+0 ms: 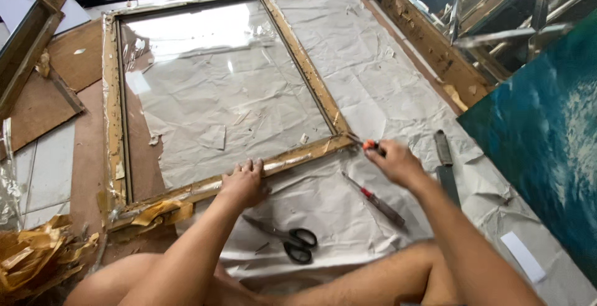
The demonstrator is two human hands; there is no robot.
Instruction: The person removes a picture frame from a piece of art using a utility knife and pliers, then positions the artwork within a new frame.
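A wooden picture frame (114, 101) with a glass pane (217, 76) lies flat on crumpled grey paper (367, 57) on the floor. My left hand (244, 183) presses flat on the frame's near rail, fingers spread. My right hand (393, 162) grips a small tool with an orange handle (369, 145), its metal tip touching the frame's near right corner (344, 138).
Black-handled scissors (286, 236) and a screwdriver (378, 201) lie on the paper near my legs. A knife-like blade (444, 163) sits right of my right hand. A blue painting (547, 138), mirror pieces (491, 7), another frame (25, 38) and torn gold tape (37, 256) surround the spot.
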